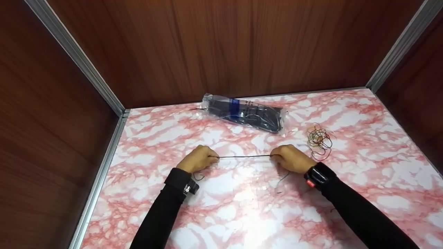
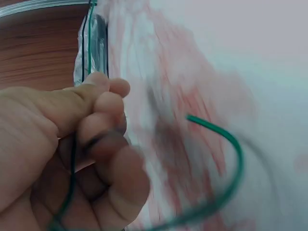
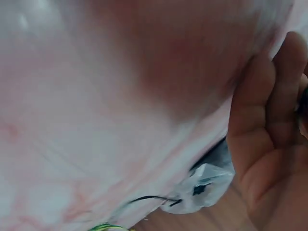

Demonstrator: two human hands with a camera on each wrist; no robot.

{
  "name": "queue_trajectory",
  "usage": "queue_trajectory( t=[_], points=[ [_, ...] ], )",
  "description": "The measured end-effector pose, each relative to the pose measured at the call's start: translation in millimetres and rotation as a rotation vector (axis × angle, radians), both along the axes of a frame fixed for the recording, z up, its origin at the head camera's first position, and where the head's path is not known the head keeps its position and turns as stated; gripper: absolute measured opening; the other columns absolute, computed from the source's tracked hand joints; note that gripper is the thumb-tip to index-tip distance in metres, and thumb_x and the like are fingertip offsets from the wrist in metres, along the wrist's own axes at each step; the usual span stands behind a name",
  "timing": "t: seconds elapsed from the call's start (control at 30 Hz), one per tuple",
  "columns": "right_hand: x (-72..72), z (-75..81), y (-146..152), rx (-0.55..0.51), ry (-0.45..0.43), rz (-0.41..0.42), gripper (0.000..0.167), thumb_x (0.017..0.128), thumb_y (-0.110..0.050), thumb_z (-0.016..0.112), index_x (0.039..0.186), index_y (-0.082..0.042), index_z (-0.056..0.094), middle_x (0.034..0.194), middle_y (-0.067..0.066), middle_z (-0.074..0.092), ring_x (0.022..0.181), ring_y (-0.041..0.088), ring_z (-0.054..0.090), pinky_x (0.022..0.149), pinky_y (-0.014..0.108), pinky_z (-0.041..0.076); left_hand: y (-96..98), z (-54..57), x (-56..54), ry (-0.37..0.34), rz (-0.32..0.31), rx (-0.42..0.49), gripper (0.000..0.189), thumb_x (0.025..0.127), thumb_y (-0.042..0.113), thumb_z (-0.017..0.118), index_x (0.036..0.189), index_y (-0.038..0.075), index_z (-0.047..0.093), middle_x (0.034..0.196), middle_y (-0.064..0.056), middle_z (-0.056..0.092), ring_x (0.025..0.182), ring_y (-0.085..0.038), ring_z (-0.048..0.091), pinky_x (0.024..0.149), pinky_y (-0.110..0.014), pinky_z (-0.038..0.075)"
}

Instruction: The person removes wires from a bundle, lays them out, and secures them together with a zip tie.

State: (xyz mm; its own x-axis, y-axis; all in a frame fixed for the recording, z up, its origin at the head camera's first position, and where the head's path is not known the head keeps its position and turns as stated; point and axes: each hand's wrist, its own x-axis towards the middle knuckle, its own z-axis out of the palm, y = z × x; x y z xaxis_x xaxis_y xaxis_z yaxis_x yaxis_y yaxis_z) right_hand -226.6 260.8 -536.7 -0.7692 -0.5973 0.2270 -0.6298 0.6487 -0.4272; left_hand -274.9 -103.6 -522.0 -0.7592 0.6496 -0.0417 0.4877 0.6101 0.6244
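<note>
Between my two hands a thin wire (image 1: 244, 156) runs nearly level above the table. My left hand (image 1: 198, 159) pinches one end stretch of it with thumb and forefinger. In the left wrist view a dark strand and a green wire (image 2: 236, 149) come together at the fingertips, and the green tail curls out below that hand. At the other side my right hand (image 1: 292, 159) pinches the wire, with a loose tail hanging under it. The right wrist view shows that hand's curled fingers (image 3: 252, 96), but its grip point is mostly out of sight.
A clear plastic bag (image 1: 245, 114) of black contents with a blue band lies at the back. To the right is a tangle of coloured wires (image 1: 319, 140). Wood-patterned panels (image 1: 225, 45) with metal edging enclose the red-and-white marbled table (image 1: 221, 214).
</note>
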Motion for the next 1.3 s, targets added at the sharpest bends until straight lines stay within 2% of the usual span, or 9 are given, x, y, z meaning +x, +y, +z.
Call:
queue_trajectory(
  t=[0.2, 0.33, 0.5, 0.57, 0.67, 0.8, 0.97, 1.1, 1.3],
  points=[
    [2.8, -6.6, 26.9, -0.031, -0.011, -0.090, 0.012, 0.087, -0.001, 0.069, 0.088, -0.010, 0.075, 0.077, -0.002, 0.070, 0.070, 0.011, 0.062, 0.062, 0.031, 0.050, -25.1, -4.1, -6.1, 0.111, 0.050, 0.011, 0.015, 0.096, 0.009, 0.059, 0.098, 0.007, 0.074, 0.081, -0.005, 0.068, 0.070, -0.013, 0.056, 0.071, -0.033, 0.048],
    [9.8, -8.1, 39.6, -0.042, -0.061, -0.159, 0.012, 0.089, -0.003, 0.068, 0.094, -0.011, 0.076, 0.083, -0.003, 0.071, 0.075, 0.011, 0.064, 0.067, 0.032, 0.051, -36.6, -6.1, -7.0, 0.119, 0.049, -0.026, 0.019, 0.099, 0.007, 0.051, 0.102, 0.005, 0.070, 0.085, -0.007, 0.067, 0.074, -0.017, 0.057, 0.073, -0.035, 0.048],
    [24.2, -4.1, 47.0, -0.033, -0.140, -0.146, 0.013, 0.091, -0.004, 0.065, 0.097, -0.010, 0.075, 0.079, -0.003, 0.070, 0.071, 0.011, 0.065, 0.064, 0.032, 0.053, -48.9, -7.4, -6.9, 0.117, 0.149, -0.049, 0.019, 0.097, 0.006, 0.051, 0.093, 0.007, 0.070, 0.081, -0.005, 0.062, 0.073, -0.019, 0.052, 0.071, -0.034, 0.045],
    [28.0, -2.7, 48.9, -0.033, -0.199, -0.154, 0.010, 0.093, -0.008, 0.064, 0.096, -0.011, 0.073, 0.073, -0.005, 0.067, 0.064, 0.010, 0.062, 0.059, 0.030, 0.051, -51.6, -7.5, -6.8, 0.121, 0.177, -0.040, 0.019, 0.098, 0.006, 0.052, 0.098, 0.009, 0.070, 0.085, -0.004, 0.063, 0.075, -0.019, 0.053, 0.073, -0.034, 0.045],
    [26.3, -1.4, 54.3, -0.023, -0.215, -0.205, 0.005, 0.093, -0.012, 0.065, 0.092, -0.014, 0.069, 0.071, -0.006, 0.063, 0.062, 0.011, 0.058, 0.060, 0.031, 0.049, -51.2, -8.6, -7.9, 0.114, 0.181, 0.011, 0.015, 0.098, 0.007, 0.053, 0.107, 0.010, 0.066, 0.088, -0.005, 0.065, 0.076, -0.018, 0.055, 0.074, -0.035, 0.046],
    [15.7, -0.1, 71.0, -0.011, -0.148, -0.297, 0.007, 0.089, -0.009, 0.069, 0.092, -0.014, 0.073, 0.078, -0.003, 0.067, 0.072, 0.014, 0.061, 0.068, 0.037, 0.049, -47.6, -11.1, -7.5, 0.087, 0.163, 0.058, 0.004, 0.095, 0.008, 0.059, 0.095, 0.009, 0.063, 0.079, -0.001, 0.063, 0.071, -0.015, 0.054, 0.069, -0.034, 0.045],
    [4.4, -0.5, 89.9, -0.029, -0.080, -0.375, 0.013, 0.086, -0.002, 0.070, 0.092, -0.011, 0.077, 0.077, -0.001, 0.068, 0.070, 0.016, 0.061, 0.066, 0.036, 0.051, -48.1, -18.8, -2.7, 0.168, 0.115, 0.048, 0.007, 0.088, 0.007, 0.069, 0.082, 0.010, 0.070, 0.076, 0.002, 0.060, 0.072, -0.014, 0.052, 0.068, -0.031, 0.045],
    [3.2, -5.4, 89.0, -0.020, 0.048, -0.362, 0.013, 0.082, 0.002, 0.073, 0.088, -0.009, 0.077, 0.078, 0.003, 0.069, 0.073, 0.020, 0.064, 0.067, 0.040, 0.052, -50.7, -24.3, 1.8, 0.239, 0.103, 0.011, 0.005, 0.087, 0.007, 0.072, 0.084, 0.011, 0.075, 0.079, 0.004, 0.061, 0.076, -0.013, 0.055, 0.071, -0.030, 0.047],
    [15.1, -9.6, 78.9, 0.071, 0.127, -0.287, 0.015, 0.078, 0.003, 0.075, 0.088, -0.008, 0.076, 0.085, 0.004, 0.068, 0.082, 0.022, 0.062, 0.072, 0.041, 0.052, -49.7, -17.8, 6.6, 0.211, 0.124, -0.100, 0.005, 0.086, 0.008, 0.072, 0.087, 0.011, 0.075, 0.084, 0.002, 0.061, 0.082, -0.015, 0.056, 0.076, -0.030, 0.048]
  ],
)
